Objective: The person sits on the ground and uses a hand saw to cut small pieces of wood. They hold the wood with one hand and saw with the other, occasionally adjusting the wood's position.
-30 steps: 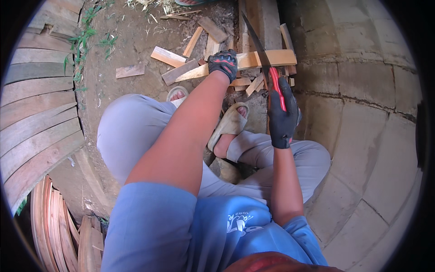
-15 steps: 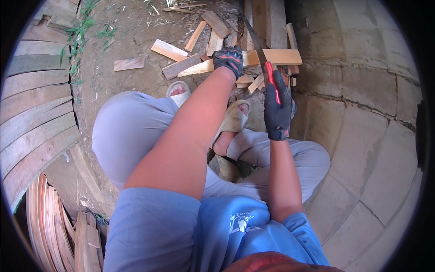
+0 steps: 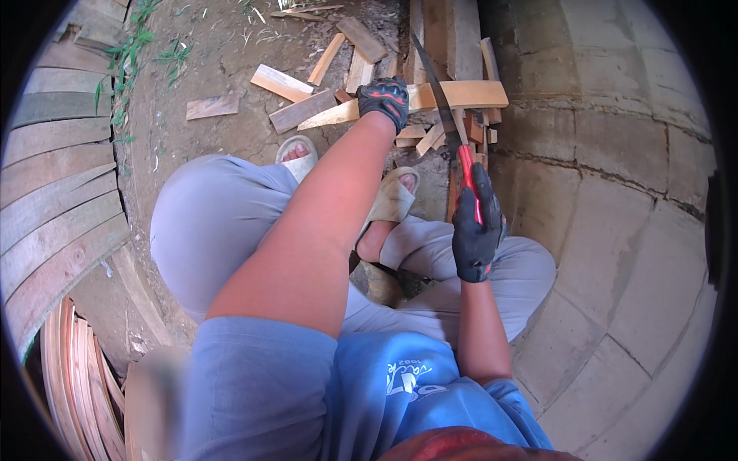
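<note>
In a black glove with red trim, my left hand [image 3: 383, 100] grips a long light wooden board [image 3: 470, 94] that lies crosswise before me. The board's pointed end sticks out to the left of my fist. My right hand [image 3: 478, 223], also gloved, is closed around the red handle of a handsaw [image 3: 440, 92]. The dark blade slants up and away from the handle and crosses the board to the right of my left hand. How deep the teeth sit in the wood cannot be made out.
Offcuts [image 3: 301, 112] and short wood pieces lie on the dirt ground around the board. Long beams [image 3: 464, 38] run away behind it. A block wall [image 3: 607, 192] stands close on the right. Planks [image 3: 65, 177] line the left, with bent strips [image 3: 81, 376] below them.
My right hand has pulled the saw back toward me, so more of the blade shows on my side of the board. My left hand stays on the board.
</note>
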`<state>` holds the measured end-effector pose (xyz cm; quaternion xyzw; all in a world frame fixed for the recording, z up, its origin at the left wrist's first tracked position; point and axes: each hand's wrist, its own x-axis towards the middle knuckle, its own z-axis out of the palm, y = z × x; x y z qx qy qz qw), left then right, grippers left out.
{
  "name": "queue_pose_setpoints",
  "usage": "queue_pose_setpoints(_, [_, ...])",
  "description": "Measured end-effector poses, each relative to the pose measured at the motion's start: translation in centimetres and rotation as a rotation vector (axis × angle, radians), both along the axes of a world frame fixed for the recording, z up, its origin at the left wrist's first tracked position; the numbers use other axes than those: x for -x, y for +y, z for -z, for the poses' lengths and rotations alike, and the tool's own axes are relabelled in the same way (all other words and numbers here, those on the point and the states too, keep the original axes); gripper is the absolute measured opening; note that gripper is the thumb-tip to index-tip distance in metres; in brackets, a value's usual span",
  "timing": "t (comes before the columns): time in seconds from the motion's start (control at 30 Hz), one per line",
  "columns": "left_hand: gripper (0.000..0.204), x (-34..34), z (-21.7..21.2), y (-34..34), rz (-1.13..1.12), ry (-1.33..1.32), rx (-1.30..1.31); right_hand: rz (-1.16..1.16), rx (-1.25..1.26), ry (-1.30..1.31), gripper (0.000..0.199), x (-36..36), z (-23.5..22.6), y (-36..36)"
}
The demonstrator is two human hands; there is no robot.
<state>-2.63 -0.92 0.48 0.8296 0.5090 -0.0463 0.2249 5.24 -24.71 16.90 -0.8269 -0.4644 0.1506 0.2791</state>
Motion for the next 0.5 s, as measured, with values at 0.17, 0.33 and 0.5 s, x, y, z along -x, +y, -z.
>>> queue_pose_setpoints(0.17, [0.034, 0.1, 0.8, -0.3, -0.007, -0.019, -0.008, -0.059, -0.087, 0.013, 0.042, -0.6, 1.2, 2.9])
queue_pose_setpoints(0.33, [0.034, 0.2, 0.6, -0.4, 0.014, -0.014, -0.001, -0.069, -0.079, 0.025, 0.042, -0.8, 2.9, 6.8])
queue_pose_setpoints(0.5, [0.033, 0.1, 0.8, -0.4, 0.011, -0.005, -0.030, -0.070, -0.099, 0.023, 0.040, -0.5, 3.7, 8.4])
